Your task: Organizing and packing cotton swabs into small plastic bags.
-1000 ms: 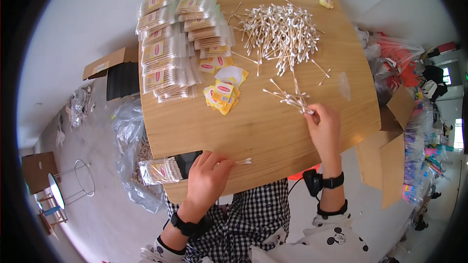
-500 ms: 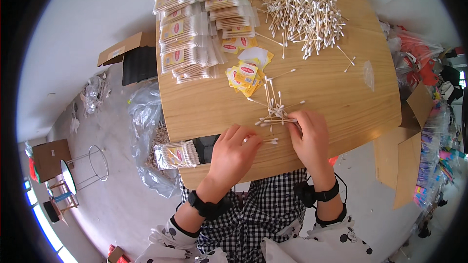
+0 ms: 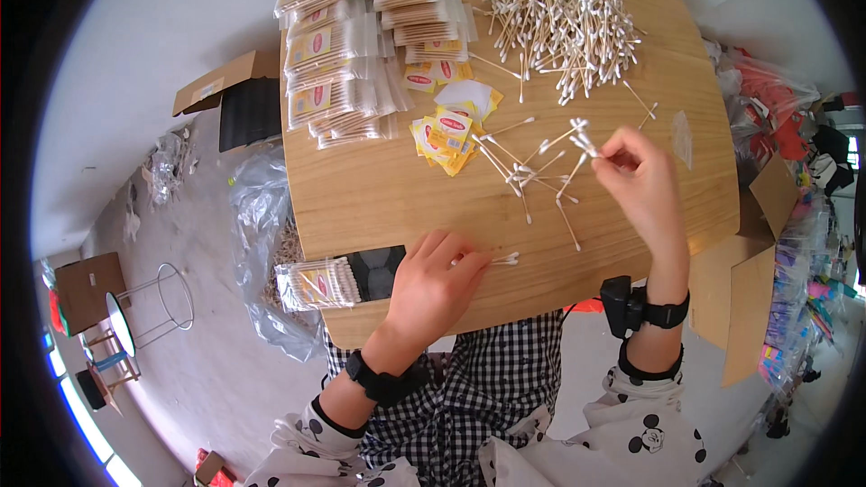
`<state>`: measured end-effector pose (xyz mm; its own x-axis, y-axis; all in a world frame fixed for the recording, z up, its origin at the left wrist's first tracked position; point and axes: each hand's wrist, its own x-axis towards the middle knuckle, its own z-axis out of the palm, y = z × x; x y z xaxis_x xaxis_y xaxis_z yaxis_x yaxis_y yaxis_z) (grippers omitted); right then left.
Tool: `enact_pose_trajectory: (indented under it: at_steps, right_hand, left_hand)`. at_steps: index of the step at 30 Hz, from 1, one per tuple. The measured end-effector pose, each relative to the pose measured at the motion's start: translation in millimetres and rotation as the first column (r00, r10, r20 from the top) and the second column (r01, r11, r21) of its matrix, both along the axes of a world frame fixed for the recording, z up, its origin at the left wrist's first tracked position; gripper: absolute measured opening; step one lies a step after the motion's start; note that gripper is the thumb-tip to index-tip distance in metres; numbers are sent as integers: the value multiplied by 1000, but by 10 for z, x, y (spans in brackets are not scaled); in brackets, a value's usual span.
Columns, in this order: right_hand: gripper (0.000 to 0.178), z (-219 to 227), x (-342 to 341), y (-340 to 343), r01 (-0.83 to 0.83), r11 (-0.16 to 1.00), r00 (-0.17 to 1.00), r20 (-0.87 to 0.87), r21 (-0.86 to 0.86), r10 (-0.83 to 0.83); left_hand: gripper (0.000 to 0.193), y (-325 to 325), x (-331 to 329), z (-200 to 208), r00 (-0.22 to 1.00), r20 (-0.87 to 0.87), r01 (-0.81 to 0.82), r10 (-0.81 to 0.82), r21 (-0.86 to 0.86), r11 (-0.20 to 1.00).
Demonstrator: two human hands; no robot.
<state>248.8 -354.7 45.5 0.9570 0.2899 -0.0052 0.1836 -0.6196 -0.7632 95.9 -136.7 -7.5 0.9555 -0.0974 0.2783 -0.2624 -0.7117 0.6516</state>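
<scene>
My right hand [image 3: 636, 176] is raised over the right part of the wooden table, its fingertips pinching a few cotton swabs [image 3: 585, 137]. Closed around some more swabs [image 3: 507, 259], my left hand [image 3: 437, 280] rests near the table's front edge; only the swab tips stick out past its fingers. Loose cotton swabs [image 3: 532, 176] lie scattered between the hands and the yellow cards. To the left of my left hand, a clear bag packed with swabs and a yellow card [image 3: 316, 284] lies at the edge, beside a dark pad [image 3: 379, 272].
A big heap of cotton swabs [image 3: 577, 27] covers the far right of the table. Stacked filled bags [image 3: 329, 54] stand at the far left, with yellow cards [image 3: 448, 133] beside them. A small empty clear bag [image 3: 683, 140] lies near the right edge. Cardboard boxes [image 3: 744, 298] flank the table.
My right hand has moved right and away from me, lifting a few swabs. The small swab pile has spread apart. My left hand has stayed about where it was.
</scene>
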Motion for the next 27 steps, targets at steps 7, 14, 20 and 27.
enact_pose_trajectory:
  at_steps: [7,14,20,27]
  right_hand:
    - [11,149,-198,-71,99,990,995,-9,-103,-100]
    - [14,-359,-787,316,-245,968,958,141,-49,250]
    - [20,-510,-1018,646,-380,920,878,276,-91,390]
    - [27,-414,-956,533,-267,964,944,198,-3,262]
  left_hand:
    - [14,70,-209,0,999,-37,2,-3,-30,1000]
    - [16,152,-314,4,999,-18,-48,48,-25,999]
    - [19,202,-368,8,994,-48,-98,98,-3,995]
    - [60,136,-354,30,989,-93,-104,118,146,984]
